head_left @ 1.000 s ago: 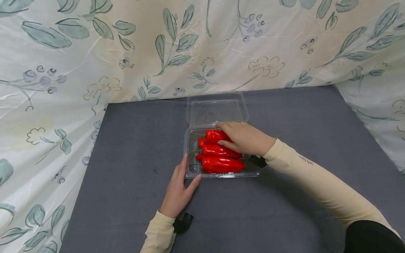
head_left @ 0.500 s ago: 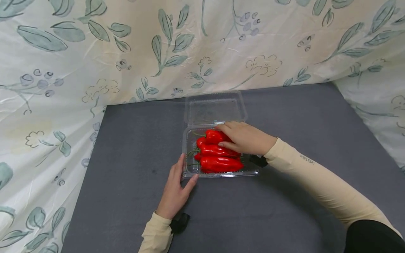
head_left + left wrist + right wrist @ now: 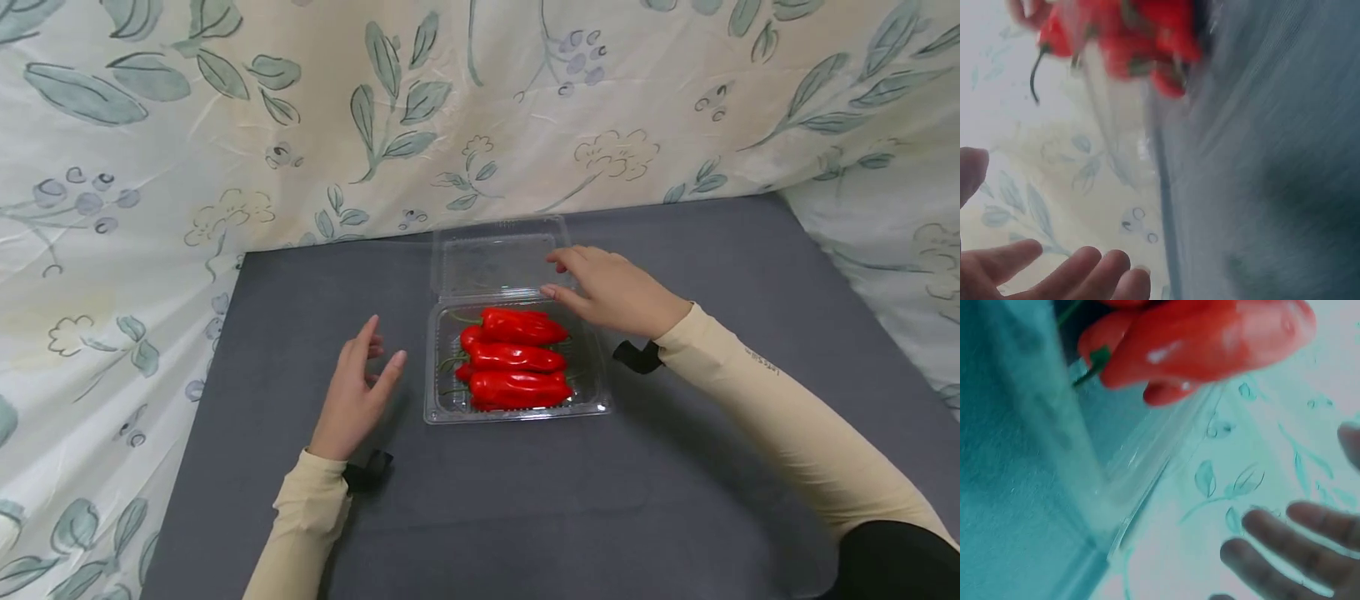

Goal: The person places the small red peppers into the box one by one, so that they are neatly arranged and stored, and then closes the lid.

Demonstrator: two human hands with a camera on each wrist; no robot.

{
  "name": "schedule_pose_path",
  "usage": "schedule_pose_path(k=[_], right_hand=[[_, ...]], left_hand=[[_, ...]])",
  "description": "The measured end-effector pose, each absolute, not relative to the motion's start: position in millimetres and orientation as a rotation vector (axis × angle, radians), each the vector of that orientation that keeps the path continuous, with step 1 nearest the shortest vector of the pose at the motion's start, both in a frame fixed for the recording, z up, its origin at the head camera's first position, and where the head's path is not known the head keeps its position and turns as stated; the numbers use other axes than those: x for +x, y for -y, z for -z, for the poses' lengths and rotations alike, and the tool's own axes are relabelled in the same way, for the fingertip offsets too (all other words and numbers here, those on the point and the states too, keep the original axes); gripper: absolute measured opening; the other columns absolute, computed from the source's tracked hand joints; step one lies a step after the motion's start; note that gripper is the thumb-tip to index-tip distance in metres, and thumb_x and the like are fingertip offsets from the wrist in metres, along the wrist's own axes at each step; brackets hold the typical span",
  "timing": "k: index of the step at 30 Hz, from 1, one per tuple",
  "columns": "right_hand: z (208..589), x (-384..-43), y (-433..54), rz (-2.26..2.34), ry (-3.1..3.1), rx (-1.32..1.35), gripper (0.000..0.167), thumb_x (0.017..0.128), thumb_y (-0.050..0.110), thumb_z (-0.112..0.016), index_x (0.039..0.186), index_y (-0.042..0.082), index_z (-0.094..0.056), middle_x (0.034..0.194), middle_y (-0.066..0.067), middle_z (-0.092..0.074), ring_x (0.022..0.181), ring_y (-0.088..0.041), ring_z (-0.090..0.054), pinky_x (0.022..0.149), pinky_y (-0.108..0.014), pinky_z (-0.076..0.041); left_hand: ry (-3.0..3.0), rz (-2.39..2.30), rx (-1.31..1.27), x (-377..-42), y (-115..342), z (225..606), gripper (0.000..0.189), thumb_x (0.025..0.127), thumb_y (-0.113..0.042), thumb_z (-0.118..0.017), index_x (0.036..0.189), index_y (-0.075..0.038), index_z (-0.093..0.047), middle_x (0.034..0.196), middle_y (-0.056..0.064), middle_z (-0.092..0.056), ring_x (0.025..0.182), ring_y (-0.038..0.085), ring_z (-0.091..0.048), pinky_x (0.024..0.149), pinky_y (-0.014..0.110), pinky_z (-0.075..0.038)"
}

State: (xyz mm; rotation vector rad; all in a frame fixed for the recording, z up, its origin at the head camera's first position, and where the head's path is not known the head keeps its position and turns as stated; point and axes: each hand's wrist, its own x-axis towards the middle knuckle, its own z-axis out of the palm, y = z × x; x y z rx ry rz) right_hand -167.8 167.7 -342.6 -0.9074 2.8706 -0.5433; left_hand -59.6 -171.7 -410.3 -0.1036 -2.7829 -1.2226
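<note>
Several glossy red peppers (image 3: 517,357) with green stems lie stacked in a clear plastic clamshell box (image 3: 517,417), seen whole in the head view. Its transparent lid (image 3: 487,262) is laid back on the far side. My left hand (image 3: 356,396) hovers left of the box, fingers loosely bent, holding nothing. Above the hinge and the lid's right part, my right hand (image 3: 611,287) is held with relaxed fingers, nothing in them. In the left wrist view, the peppers (image 3: 1141,37) are blurred beyond my spread fingers. The right wrist view has a pepper (image 3: 1210,344) close up.
A dark grey cloth (image 3: 480,517) covers the table under the box. Behind it and along both sides hangs a pale curtain (image 3: 300,125) printed with leaves; the lid's far edge lies close to it.
My right hand has come off the peppers, moving up and to the right. My left hand has let go of the box's left edge and drawn away to the left.
</note>
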Motion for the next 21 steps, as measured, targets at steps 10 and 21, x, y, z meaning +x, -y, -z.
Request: schedule_pose_path(k=[10,21], right_hand=[[348,-204,-194,0.770,-2.874,-0.458,0.051,0.097,0.028,-0.055,0.132,-0.006,-0.044,0.127,-0.024,-0.050,0.111,-0.036,-0.052,0.094,-0.052,-0.043],[381,-249,-209,0.724,-2.720,-0.359,0.054,0.097,0.033,-0.052,0.133,-0.007,-0.044,0.130,-0.026,-0.051,0.114,-0.037,-0.053,0.095,-0.052,-0.043]], left_hand=[[2.892,1.443,0.065,-147,192,386,0.074,0.095,-0.059,-0.041,0.153,-0.017,-0.021,0.140,0.018,-0.043,0.123,0.035,-0.048,0.095,0.053,-0.044],[3.155,1.270,0.077,-204,171,397,0.074,0.097,-0.059,-0.037,0.153,-0.012,-0.021,0.141,0.020,-0.042,0.118,0.036,-0.051,0.099,0.053,-0.040]])
